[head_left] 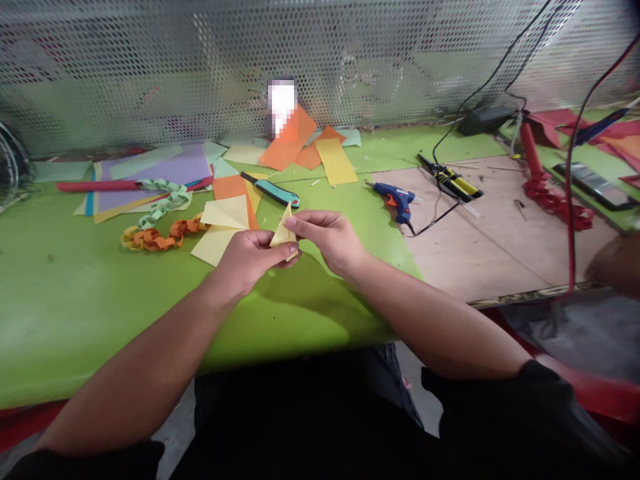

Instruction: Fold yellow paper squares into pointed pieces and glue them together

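Note:
Between my two hands is a small piece of pale yellow paper (pixel 283 233), folded to a point at the top. My left hand (pixel 255 259) pinches its lower part between thumb and fingers. Higher up, the thumb and fingers of my right hand (pixel 327 239) are closed on its right side. Just left of my hands lie creased pale yellow sheets (pixel 226 220) on the green tabletop (pixel 100 313). A teal utility knife (pixel 273 189) rests behind the folded paper. An orange and yellow paper chain (pixel 165 235) curls at the left.
A blue glue gun (pixel 395 200) lies right of my hands, its cord leading right. Beyond it are yellow-handled tools (pixel 457 181) on a wooden board (pixel 450 247). Coloured paper sheets (pixel 195 160) line the perforated metal panel (pixel 200 67). A red twisted paper strip (pixel 543 190) lies farther right.

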`<state>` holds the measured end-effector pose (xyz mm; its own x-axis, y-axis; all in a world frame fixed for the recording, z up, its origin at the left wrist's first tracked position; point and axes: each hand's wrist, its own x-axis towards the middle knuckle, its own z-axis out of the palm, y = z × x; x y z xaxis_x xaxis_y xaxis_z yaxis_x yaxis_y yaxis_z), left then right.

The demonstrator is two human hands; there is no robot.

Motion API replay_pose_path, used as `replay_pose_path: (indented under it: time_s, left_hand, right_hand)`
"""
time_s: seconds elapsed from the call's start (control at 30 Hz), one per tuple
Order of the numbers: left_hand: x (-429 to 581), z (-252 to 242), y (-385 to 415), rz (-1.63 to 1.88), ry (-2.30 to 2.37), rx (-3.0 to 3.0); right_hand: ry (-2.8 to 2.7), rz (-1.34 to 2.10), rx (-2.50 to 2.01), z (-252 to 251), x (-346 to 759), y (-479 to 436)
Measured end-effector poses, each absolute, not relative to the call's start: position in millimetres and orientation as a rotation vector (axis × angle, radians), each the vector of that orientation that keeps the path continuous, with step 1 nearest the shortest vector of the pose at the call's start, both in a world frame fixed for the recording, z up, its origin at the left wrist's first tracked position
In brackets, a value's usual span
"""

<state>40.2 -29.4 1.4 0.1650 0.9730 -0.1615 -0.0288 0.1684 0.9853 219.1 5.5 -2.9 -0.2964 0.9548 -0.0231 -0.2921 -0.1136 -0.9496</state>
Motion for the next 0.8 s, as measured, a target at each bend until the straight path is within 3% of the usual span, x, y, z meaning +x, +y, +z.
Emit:
replay_pose_path:
  time_s: [0.63,0.8]
  left_hand:
    - [44.1,8.1,-33.0,0.928,1.192,1.191]
    - [43.4,11.7,-35.8,0.924,1.408,1.416]
  right_hand:
    - [-1.048,1.569,-0.874,-1.3,221.2,6.7]
    - [-1.213,1.431,-0.915,3.8,225.2,4.6]
